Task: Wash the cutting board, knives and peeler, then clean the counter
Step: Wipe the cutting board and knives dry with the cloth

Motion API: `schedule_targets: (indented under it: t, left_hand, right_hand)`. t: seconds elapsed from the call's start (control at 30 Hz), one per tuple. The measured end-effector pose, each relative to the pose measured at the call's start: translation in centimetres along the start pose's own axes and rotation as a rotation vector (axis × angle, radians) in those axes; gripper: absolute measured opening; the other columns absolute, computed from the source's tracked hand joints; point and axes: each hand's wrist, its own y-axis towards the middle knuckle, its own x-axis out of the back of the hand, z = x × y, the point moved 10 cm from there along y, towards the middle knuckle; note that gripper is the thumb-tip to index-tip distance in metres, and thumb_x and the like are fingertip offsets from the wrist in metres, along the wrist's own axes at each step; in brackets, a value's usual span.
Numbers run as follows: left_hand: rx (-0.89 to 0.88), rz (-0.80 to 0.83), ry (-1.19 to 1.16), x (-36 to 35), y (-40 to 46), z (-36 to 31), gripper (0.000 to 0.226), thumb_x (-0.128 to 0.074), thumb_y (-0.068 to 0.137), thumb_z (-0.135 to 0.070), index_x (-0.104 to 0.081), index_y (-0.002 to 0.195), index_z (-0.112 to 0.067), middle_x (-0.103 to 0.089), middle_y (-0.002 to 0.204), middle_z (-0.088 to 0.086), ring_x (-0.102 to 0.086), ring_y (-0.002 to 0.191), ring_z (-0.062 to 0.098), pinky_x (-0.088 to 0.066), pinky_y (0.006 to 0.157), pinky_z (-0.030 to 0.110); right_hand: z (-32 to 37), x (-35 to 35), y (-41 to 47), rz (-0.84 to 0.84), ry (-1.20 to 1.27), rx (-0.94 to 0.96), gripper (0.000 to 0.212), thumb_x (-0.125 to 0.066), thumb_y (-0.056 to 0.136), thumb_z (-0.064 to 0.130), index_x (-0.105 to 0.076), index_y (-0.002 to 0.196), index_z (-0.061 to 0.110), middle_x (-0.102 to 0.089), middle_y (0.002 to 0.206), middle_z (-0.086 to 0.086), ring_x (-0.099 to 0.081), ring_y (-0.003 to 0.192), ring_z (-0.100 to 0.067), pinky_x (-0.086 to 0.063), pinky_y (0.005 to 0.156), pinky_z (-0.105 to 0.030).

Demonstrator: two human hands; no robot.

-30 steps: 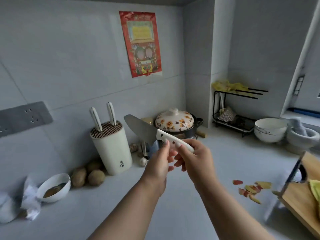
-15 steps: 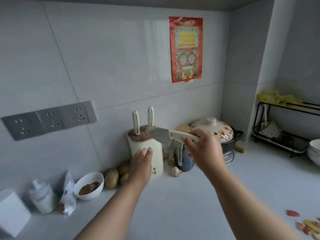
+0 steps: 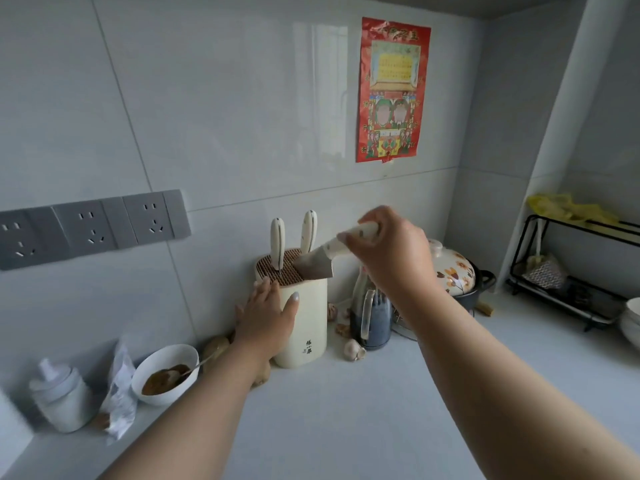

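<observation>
My right hand [image 3: 388, 251] grips the white speckled handle of a broad-bladed knife [image 3: 317, 263], blade tip down in the slotted top of the cream knife block [image 3: 304, 323]. My left hand [image 3: 268, 315] holds the block's left side, thumb across its front. Two other white knife handles [image 3: 277, 242] stick up from the block. The grey counter [image 3: 346, 417] spreads in front of the block.
Left of the block: a white bowl [image 3: 166, 374] of brown paste with a spoon, a crumpled packet, a white jar [image 3: 60, 398], potatoes. Right of it: garlic [image 3: 353, 348], a dark jug [image 3: 369, 318], a flowered casserole [image 3: 453, 271], a black wire rack [image 3: 571, 275], white bowls.
My right hand has lifted the knife and tilted it blade-down into the block's top. My left hand has moved forward from the block's front onto its side. The view shifted left.
</observation>
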Motion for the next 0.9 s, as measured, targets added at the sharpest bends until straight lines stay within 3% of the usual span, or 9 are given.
schedule_targets:
  t: [0.17,0.33,0.5,0.7,0.8,0.9]
  left_hand:
    - [-0.04,0.011,0.199,-0.5,0.2,0.4,0.067,-0.019,0.099,-0.054,-0.009,0.155,-0.018,-0.002,0.163,-0.003,0.004,0.149,0.014,0.004,0.117,0.052]
    - [-0.071,-0.006,0.262,-0.3,-0.1,0.6,0.07,-0.023,0.097,-0.057,-0.006,0.155,-0.022,0.001,0.163,-0.006,0.003,0.149,0.016,0.007,0.117,0.053]
    - [-0.063,0.005,0.284,-0.8,-0.2,0.9,0.072,-0.026,0.096,-0.057,-0.002,0.154,-0.024,0.006,0.162,-0.006,-0.008,0.148,0.023,0.006,0.116,0.054]
    - [-0.069,0.023,0.28,-1.7,-0.4,1.5,0.077,-0.03,0.093,-0.06,0.005,0.153,-0.026,0.016,0.161,-0.008,-0.02,0.144,0.027,0.004,0.115,0.058]
    - [-0.061,0.029,0.275,-2.0,-0.4,1.5,0.081,-0.032,0.092,-0.062,0.006,0.153,-0.026,0.018,0.16,-0.009,-0.024,0.143,0.028,0.001,0.115,0.058]
    - [-0.056,0.042,0.276,-2.0,-0.5,1.3,0.084,-0.033,0.09,-0.064,0.005,0.154,-0.024,0.019,0.16,-0.009,-0.023,0.144,0.027,0.0,0.114,0.059]
  right_hand:
    - [3.6,-3.2,3.7,0.036,0.002,0.047,0.035,-0.052,0.093,0.047,-0.05,0.107,0.015,-0.068,0.085,-0.006,-0.065,0.076,-0.03,-0.047,0.064,-0.034]
    - [4.2,-8.7,5.6,0.186,-0.053,0.053,0.034,-0.047,0.097,0.041,-0.053,0.109,0.01,-0.064,0.091,-0.01,-0.057,0.084,-0.031,-0.033,0.064,-0.032]
    - [0.0,-14.2,5.5,0.296,0.007,-0.112,0.032,-0.052,0.094,0.04,-0.056,0.106,0.01,-0.067,0.093,-0.012,-0.066,0.085,-0.036,-0.053,0.077,-0.045]
    - [-1.7,-15.6,4.9,0.277,-0.077,-0.138,0.036,-0.046,0.096,0.047,-0.053,0.114,0.017,-0.064,0.094,-0.005,-0.061,0.084,-0.028,-0.039,0.065,-0.032]
    - [-2.4,-16.1,4.5,0.325,-0.061,-0.151,0.039,-0.046,0.096,0.049,-0.051,0.119,0.018,-0.068,0.096,-0.006,-0.067,0.086,-0.028,-0.051,0.073,-0.036]
    - [-3.6,-15.8,3.4,0.37,-0.034,-0.177,0.045,-0.048,0.095,0.047,-0.047,0.13,0.019,-0.069,0.099,-0.007,-0.067,0.09,-0.026,-0.054,0.079,-0.039]
